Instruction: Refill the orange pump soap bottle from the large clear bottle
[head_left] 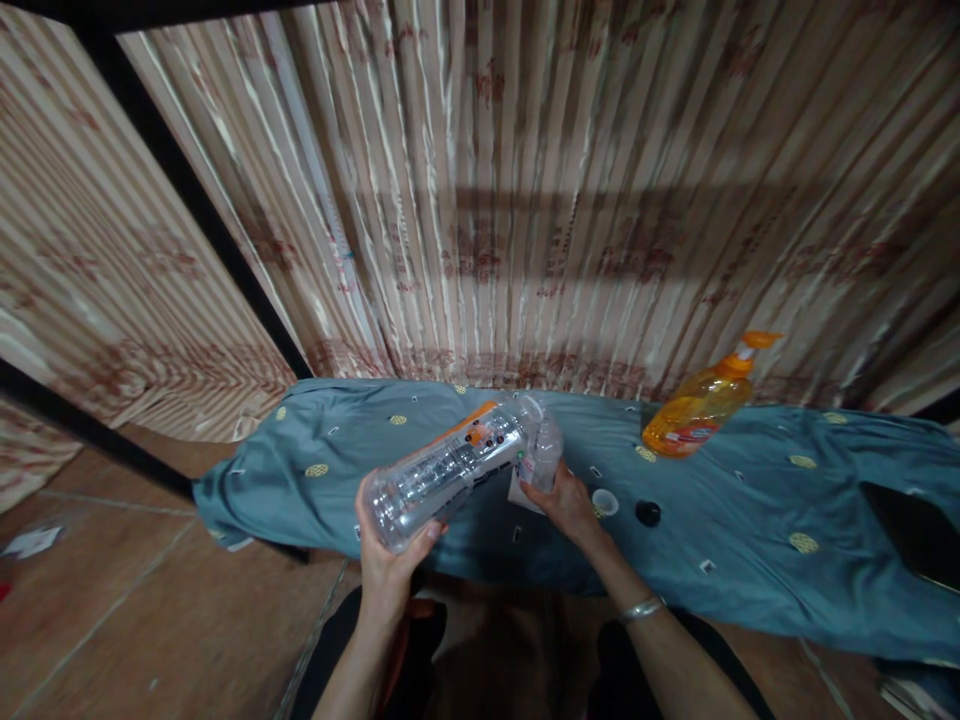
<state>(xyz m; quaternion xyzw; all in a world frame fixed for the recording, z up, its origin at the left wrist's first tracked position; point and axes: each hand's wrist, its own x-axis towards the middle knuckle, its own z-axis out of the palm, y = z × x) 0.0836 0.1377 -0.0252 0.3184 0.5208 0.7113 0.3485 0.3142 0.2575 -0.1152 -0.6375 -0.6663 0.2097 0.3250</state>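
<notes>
My left hand (394, 555) is closed around the bottom end of a large clear plastic bottle (427, 485) with an orange and white label. The bottle is tilted, its far end up and to the right. My right hand (566, 502) grips a smaller clear plastic bottle (544, 452), held against the large bottle's far end. Whether their mouths meet cannot be made out. Just right of my right hand, a whitish round lid (604, 502) and a black cap (648, 514) lie on the cloth. Part of a white flat item (523, 494) shows beneath the right hand.
Blue-green patterned cloth (750, 500) covers the low bench. An orange pump bottle (697, 412) is at the back right, and a dark flat device (911, 535) lies at the right edge. A striped curtain (510, 200) hangs behind; black metal bars (187, 210) run at left.
</notes>
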